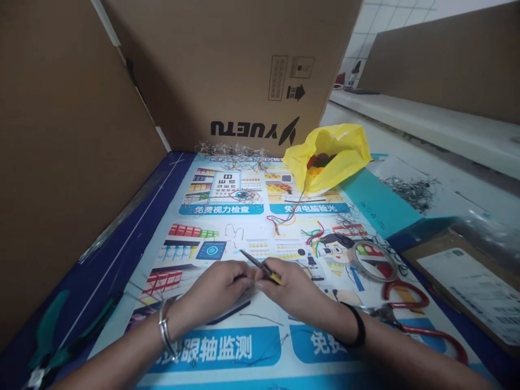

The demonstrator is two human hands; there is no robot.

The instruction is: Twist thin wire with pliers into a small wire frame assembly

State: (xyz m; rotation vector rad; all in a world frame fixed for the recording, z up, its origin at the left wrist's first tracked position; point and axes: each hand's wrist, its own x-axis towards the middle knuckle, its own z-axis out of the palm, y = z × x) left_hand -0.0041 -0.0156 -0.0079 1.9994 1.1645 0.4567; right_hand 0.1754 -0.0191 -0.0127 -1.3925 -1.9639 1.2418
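Tool (252, 259), pointed, one: gripped in closed right hand (289, 281), over poster (244, 375). Left hand (221, 284) pinched closed, hold hidden. Yellow bag (298, 162), one: red and orange pieces (316, 171) held. Red-handled scissors (430, 331): one.

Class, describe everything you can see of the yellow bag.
The yellow bag is thin and creased, perhaps plastic, with an uneven rim. It lies slumped on the poster, in front of the carton, its mouth gaping towards the camera. Inside show dark red and orange contents, too unclear to identify. Its right side overlaps the teal card in view; contact there is unclear.
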